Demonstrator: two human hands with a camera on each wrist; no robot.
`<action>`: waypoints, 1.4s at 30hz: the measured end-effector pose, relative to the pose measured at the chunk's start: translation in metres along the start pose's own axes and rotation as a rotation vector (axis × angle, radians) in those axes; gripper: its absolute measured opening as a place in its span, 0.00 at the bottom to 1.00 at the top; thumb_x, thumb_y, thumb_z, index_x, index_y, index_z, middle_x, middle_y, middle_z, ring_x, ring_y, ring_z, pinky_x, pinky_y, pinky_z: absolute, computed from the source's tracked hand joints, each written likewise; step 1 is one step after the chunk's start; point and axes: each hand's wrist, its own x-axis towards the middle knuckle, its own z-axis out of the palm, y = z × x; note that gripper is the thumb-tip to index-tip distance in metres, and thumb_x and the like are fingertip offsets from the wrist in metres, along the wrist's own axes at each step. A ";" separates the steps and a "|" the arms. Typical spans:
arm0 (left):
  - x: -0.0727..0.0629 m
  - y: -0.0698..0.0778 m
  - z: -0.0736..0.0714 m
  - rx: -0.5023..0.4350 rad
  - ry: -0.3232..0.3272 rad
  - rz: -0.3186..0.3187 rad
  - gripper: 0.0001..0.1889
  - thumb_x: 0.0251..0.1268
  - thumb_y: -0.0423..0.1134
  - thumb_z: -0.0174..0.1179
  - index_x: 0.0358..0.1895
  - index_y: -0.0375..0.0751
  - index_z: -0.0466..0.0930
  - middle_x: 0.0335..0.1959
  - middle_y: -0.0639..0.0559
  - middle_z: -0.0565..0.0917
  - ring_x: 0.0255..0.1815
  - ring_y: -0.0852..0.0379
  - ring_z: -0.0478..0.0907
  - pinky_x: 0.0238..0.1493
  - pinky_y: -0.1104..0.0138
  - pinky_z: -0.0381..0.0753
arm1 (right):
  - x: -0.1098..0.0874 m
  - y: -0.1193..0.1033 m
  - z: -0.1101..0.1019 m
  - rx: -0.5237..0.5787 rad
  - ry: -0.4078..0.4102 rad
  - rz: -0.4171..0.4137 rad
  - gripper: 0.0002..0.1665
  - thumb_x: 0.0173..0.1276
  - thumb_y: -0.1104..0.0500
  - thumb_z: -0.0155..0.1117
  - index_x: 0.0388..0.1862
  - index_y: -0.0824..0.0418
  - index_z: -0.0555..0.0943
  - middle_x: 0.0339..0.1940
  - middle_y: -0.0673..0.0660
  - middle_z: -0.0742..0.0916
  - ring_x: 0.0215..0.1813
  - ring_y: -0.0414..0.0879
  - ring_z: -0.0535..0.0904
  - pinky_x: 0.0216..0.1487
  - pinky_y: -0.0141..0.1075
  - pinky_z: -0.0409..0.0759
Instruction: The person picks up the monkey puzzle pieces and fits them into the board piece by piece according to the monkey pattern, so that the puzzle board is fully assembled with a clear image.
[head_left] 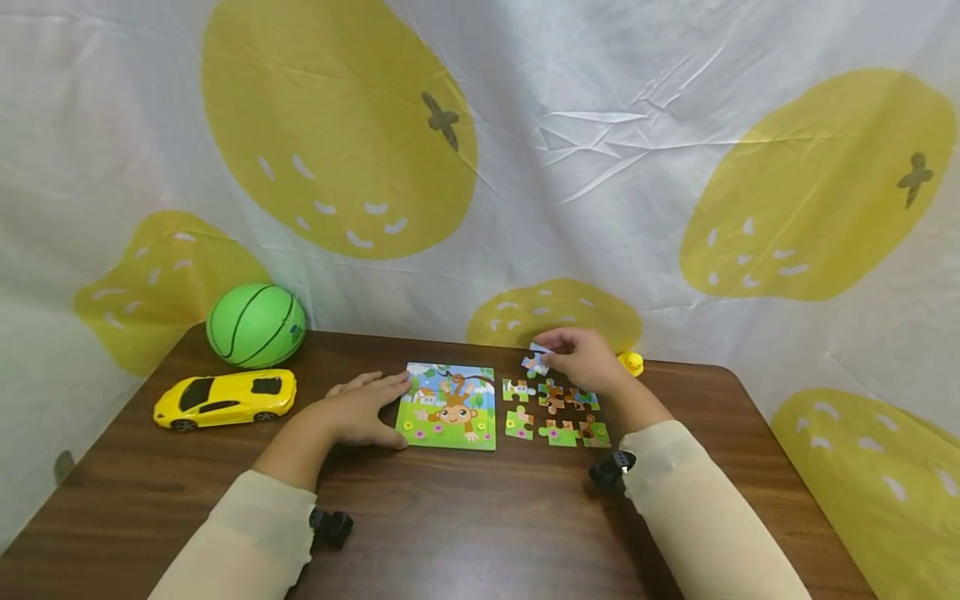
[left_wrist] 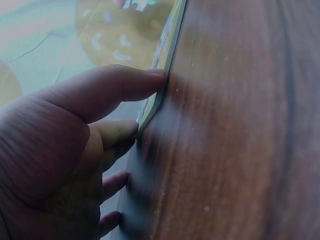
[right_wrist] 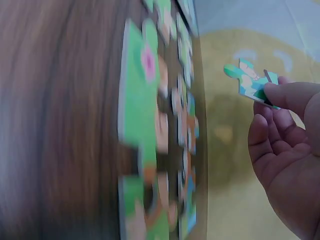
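Brown wood-grain tabletop (head_left: 487, 517) bears a square picture board printed with a cartoon monkey (head_left: 446, 408). Left hand (head_left: 363, 410), fingers and thumb spread, touches the board's left side, presumably to steady it. Right hand (head_left: 581, 360) pinches a small blue-and-green jigsaw piece (right_wrist: 250, 85) above the tabletop, apparently by one end so its tabs stay clear. Loose multicoloured jigsaw pieces (head_left: 551, 397) lie right of the board, likely spread to keep their prints visible.
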 end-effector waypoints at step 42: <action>0.000 0.000 -0.002 -0.008 -0.013 0.008 0.54 0.58 0.62 0.73 0.87 0.54 0.58 0.91 0.56 0.53 0.91 0.36 0.44 0.81 0.26 0.46 | 0.030 -0.041 0.083 -0.108 -0.209 0.019 0.18 0.71 0.57 0.76 0.58 0.53 0.90 0.57 0.52 0.92 0.59 0.47 0.85 0.63 0.46 0.85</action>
